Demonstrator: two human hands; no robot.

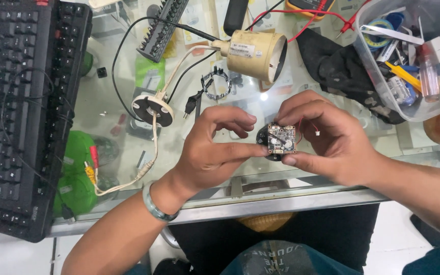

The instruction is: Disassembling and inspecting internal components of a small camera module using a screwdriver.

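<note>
While pinched between both hands: square circuit board [282, 140], round black backing.

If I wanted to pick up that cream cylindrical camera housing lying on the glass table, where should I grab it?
Probably around the middle of the cream cylindrical camera housing, coming down from above. It lies on its side on the glass table, so the round barrel faces up, with its open mouth to the right and cables leaving the left end. Both are best avoided.
</note>
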